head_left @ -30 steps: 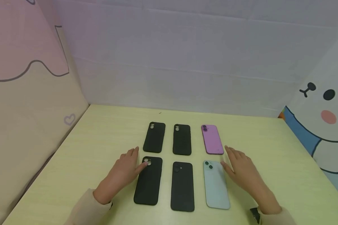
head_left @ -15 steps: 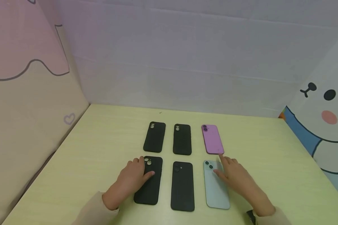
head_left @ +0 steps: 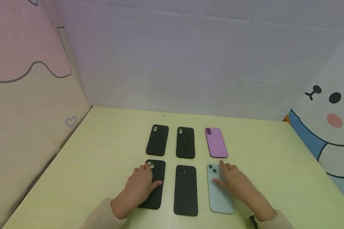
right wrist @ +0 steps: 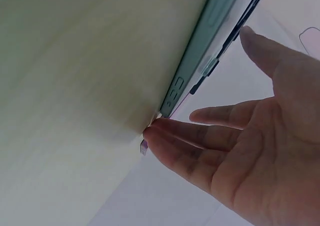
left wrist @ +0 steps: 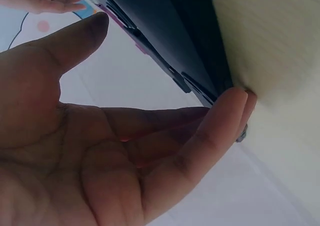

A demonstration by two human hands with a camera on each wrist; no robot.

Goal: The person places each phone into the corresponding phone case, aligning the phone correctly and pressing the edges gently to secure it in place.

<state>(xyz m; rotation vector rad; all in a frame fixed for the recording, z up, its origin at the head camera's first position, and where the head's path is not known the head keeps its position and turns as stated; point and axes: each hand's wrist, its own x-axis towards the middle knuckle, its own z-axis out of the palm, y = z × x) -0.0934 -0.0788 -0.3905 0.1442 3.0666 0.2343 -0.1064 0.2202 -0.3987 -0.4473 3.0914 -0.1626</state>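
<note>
My left hand (head_left: 137, 187) reaches over the left side of a black phone case (head_left: 154, 198) in the front row. In the left wrist view, its fingertips are at the case's (left wrist: 165, 30) edge by the table, while the thumb stands apart above. On the right, my right hand (head_left: 240, 187) hovers over a pale blue phone (head_left: 220, 202) lying camera side up. Its fingertips come down by the phone's (right wrist: 195, 50) edge in the right wrist view, the thumb raised clear. Between the hands lies a black phone-shaped piece (head_left: 185, 194) with a dark camera area.
Behind, in the back row, lie two black phone cases, a left case (head_left: 157, 141) and a middle case (head_left: 185, 143), beside a pink phone (head_left: 218, 144). The pale yellow table (head_left: 103, 133) ends at a white cloth backdrop (head_left: 175, 63). Printed cloths hang at both sides.
Both hands have moved inward and toward the near edge, the left over the front-left case and the right over the pale blue phone. The phones and cases have stayed in place.
</note>
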